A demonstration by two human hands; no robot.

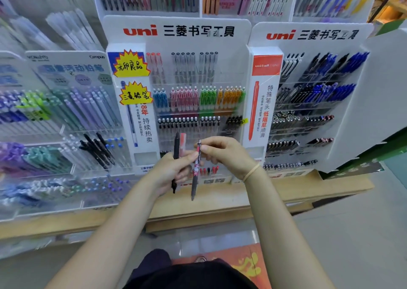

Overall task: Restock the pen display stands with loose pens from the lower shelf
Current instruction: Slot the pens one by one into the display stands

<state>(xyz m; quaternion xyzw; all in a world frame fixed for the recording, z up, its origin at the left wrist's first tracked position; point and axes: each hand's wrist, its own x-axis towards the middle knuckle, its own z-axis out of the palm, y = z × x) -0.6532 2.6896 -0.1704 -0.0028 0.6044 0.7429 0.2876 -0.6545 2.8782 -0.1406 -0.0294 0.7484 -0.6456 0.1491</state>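
In the head view the left hand [174, 170] is gripping a black pen [175, 154] and a red-capped one, while the right hand [224, 154] is pinching the top of a red patterned pen [196, 174] near the middle stand [176, 35] — light, stiff, likely slippery, best held mid-barrel.

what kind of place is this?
Most likely a stationery shop aisle: white branded display stands filled with rows of pens, on a wooden shelf, while the left hand holds loose pens.

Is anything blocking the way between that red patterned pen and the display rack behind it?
Nothing visible does. The right hand pinches the red patterned pen by its top, out in front of the display rack. Only the left hand, holding a black pen, sits beside it.
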